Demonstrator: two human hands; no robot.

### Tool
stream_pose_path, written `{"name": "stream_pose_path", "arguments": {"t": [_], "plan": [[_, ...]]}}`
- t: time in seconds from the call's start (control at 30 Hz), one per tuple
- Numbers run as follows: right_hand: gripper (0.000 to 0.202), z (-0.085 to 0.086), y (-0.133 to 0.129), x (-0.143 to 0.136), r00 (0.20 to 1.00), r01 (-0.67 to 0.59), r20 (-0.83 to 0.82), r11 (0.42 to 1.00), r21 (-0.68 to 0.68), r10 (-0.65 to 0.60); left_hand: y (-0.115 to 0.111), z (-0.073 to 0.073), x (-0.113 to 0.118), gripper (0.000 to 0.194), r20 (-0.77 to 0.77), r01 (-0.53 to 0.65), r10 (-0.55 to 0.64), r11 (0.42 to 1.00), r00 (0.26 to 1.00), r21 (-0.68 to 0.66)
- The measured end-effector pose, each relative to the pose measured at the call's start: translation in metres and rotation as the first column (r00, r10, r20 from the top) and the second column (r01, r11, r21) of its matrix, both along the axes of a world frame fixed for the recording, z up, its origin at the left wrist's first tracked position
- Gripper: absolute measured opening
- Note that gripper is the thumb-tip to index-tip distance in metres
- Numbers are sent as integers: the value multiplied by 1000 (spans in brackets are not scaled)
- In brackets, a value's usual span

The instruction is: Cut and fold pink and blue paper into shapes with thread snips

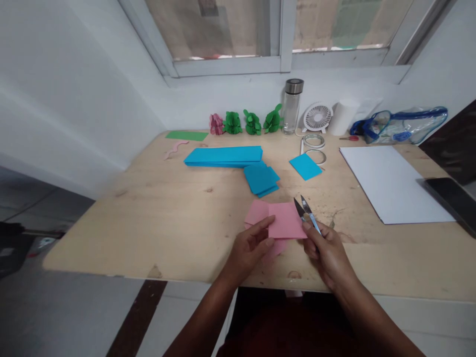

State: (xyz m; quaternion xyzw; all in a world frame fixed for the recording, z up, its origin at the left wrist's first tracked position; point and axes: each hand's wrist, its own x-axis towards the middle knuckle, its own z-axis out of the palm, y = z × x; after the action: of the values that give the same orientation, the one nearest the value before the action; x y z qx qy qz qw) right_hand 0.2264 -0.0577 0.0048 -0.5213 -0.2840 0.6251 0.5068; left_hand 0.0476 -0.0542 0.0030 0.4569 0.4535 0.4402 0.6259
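Observation:
A folded pink paper (286, 220) is held up just above the near part of the table. My left hand (250, 248) pinches its left edge between thumb and fingers. Thread snips (311, 216) rest in my right hand (327, 253), their two blades apart and pointing away from me. The right thumb lies by the paper's lower right corner and seems to touch it. More pink pieces (273, 252) show below and left of the folded paper; whether they are joined to it I cannot tell. Beyond lie blue paper squares (258, 178) and long blue strips (223, 154).
A single blue square (305, 166) lies by tape rolls (314, 141). Green paper shapes (253, 122), a glass bottle (292, 109) and a small fan (318, 118) line the wall. White sheets (394, 186) and a phone (451, 201) are at right.

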Motion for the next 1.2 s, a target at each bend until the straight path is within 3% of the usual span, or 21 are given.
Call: {"name": "stream_pose_path", "arguments": {"t": [0.17,0.33,0.57,0.7,0.87,0.97,1.07,1.2], "plan": [[42,-3,-3,-1,999,-14,37,1000,24,14,-1,-3,4,25,-102,-116,122,991,987,70],[43,-6,-7,-3,1000,-17,27,998,52,16,-6,-12,8,22,-204,-220,243,967,948,131],[40,-7,-10,-4,999,-5,-54,1000,27,7,-15,-23,3,24,-340,-172,306,913,890,371],[35,-4,-13,-2,998,-47,-42,999,-11,47,-15,-23,-2,28,-304,-101,234,914,924,394],[36,-2,-14,-1,991,-134,-5,991,-1,134,-1,-13,-7,41,-161,8,35,966,986,260],[35,-1,-13,-2,988,-155,-6,988,-4,155,9,-7,-7,34,-126,31,-2,973,992,229],[38,0,-12,-1,993,-113,17,994,10,113,14,-8,-5,24,-140,-98,134,966,981,238],[33,4,-17,6,996,-80,40,997,-3,80,14,-13,-1,24,-171,-312,368,906,914,285]]}}
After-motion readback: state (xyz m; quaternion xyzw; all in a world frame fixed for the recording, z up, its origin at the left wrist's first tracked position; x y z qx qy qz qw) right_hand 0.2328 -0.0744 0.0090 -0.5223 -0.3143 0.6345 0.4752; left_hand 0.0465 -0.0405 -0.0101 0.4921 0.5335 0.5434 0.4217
